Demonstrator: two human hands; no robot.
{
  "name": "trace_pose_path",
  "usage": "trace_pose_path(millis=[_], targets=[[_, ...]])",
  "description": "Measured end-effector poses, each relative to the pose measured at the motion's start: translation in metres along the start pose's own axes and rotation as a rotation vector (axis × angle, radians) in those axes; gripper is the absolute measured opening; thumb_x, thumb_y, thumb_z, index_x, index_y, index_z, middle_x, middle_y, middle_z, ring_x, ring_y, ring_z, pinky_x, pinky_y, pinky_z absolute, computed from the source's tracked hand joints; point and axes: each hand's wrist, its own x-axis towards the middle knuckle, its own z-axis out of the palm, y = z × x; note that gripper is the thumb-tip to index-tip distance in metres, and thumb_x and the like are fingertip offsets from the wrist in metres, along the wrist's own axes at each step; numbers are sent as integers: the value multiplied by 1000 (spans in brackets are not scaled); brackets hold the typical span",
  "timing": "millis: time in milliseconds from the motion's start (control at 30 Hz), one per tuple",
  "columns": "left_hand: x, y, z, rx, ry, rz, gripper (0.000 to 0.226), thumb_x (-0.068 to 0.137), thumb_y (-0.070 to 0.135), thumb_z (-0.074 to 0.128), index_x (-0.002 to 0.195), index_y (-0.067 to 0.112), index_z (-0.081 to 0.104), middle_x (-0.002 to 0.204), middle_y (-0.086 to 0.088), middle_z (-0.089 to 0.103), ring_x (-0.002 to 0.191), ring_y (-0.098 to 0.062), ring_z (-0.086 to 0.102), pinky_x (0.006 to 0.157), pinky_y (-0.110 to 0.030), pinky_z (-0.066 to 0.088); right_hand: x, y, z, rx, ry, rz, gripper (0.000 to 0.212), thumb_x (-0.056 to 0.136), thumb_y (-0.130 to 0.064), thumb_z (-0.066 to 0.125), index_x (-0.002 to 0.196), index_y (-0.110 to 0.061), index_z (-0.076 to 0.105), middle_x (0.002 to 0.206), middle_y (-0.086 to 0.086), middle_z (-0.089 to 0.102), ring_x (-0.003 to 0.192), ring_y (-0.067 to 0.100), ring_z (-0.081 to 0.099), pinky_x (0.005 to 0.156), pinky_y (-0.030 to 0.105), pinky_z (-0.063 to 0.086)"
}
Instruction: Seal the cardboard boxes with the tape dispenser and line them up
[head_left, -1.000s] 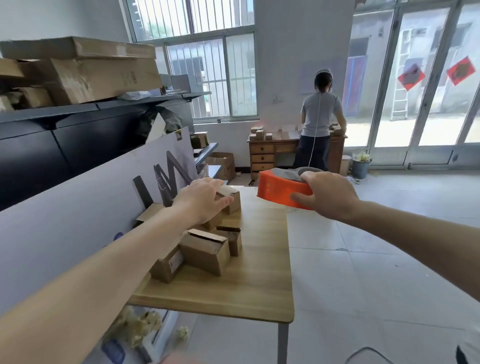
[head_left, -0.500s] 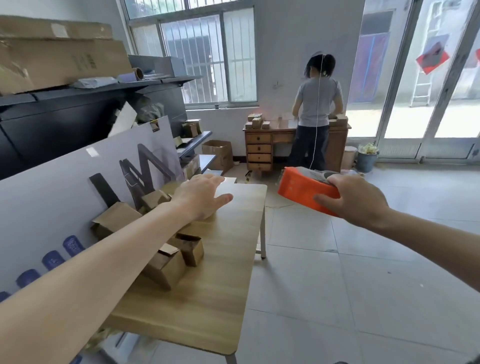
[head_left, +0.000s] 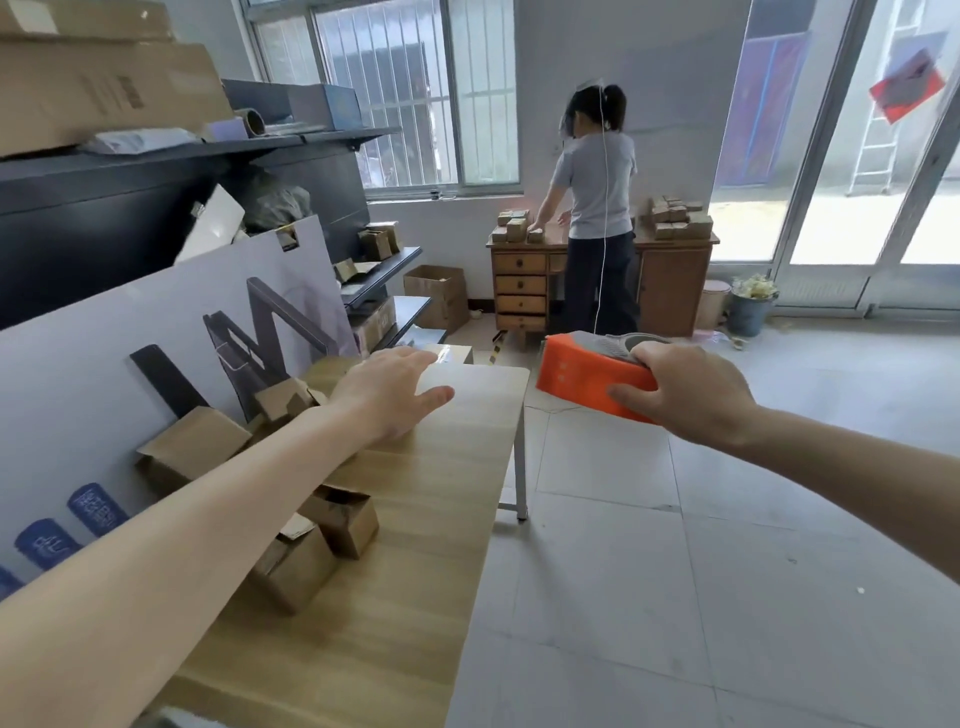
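Head cam: the only big lettering I can see is on the white board (head_left: 104, 374) leaning along the desk's left side. It has thick dark strokes, maybe an "I" and an "M", partly cut off by boxes. Lower on the board are blue labels (head_left: 96, 509), text too small to read. The large carton (head_left: 104, 88) on the black shelf has dark print, also illegible.

The tape dispenser (head_left: 582, 376) is bright orange w/ a grey top. It has faint marks on its side that I can't read. The right grip (head_left: 691, 392) is clamped on its near end, fingers wrapped under, thumb on top. It's held in the air right of the desk (head_left: 415, 519), over the floor tiles.

The left grip (head_left: 387, 392) is flat, fingers spread and straight, palm down over the desk's far end. Can't tell if it touches the wood.

The cardboard boxes are small, brown, flaps up and unsealed. Two (head_left: 343, 519) (head_left: 293, 566) sit near the forearm, and others (head_left: 192, 449) lie against the board.

In the bkgd, a person (head_left: 597, 197) stands at a wooden far desk (head_left: 670, 275) w/ stacked small boxes (head_left: 675, 218).
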Motion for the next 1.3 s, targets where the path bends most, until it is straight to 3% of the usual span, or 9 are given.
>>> trace_pose_path(millis=[167, 300, 467, 667, 967, 1300], targets=[[65, -8, -2, -69, 69, -45, 62, 94, 55, 44, 147, 24, 34, 153, 1, 35, 138, -23, 34, 106, -45, 39, 66, 20, 13, -23, 19, -54, 37, 91, -49, 56, 105, -15, 59, 89, -6, 55, 73, 14, 51, 51, 18, 27], [111, -13, 1, -75, 44, -38, 63, 94, 56, 44, 147, 24, 34, 152, 2, 37, 136, -22, 37, 105, -46, 42, 116, 31, 22, -18, 25, -70, 39, 90, -50, 57, 108, -15, 60, 98, -1, 65, 72, 14, 53, 58, 23, 37], [156, -19, 1, -72, 61, -38, 63, 93, 57, 44, 146, 24, 35, 150, 3, 39, 135, -22, 38, 104, -47, 42, 162, 40, 30, -29, 43, -83, 34, 90, -47, 57, 103, -15, 60, 84, -7, 52, 71, 16, 49, 49, 17, 25], [200, -24, -5, -55, 80, -75, 63, 93, 56, 44, 146, 25, 34, 152, 2, 37, 137, -23, 37, 101, -44, 44, 215, 59, 38, -37, 78, -109, 36, 90, -50, 56, 103, -16, 60, 90, -3, 63, 72, 17, 53, 60, 28, 38], [262, 1, 6, -32, 94, -140, 54, 96, 50, 43, 143, 22, 40, 143, 3, 45, 128, -19, 43, 92, -36, 42, 290, 115, 77, -6, 102, -194, 39, 89, -52, 55, 105, -18, 62, 95, -1, 68, 79, 20, 62, 61, 27, 41], [339, 26, 38, -40, 74, -384, 58, 94, 53, 46, 143, 24, 39, 146, 4, 43, 134, -17, 39, 104, -41, 40, 398, 194, 136, 44, 4, -375, 38, 88, -55, 53, 100, -20, 61, 92, -4, 67, 76, 18, 59, 60, 30, 45]])
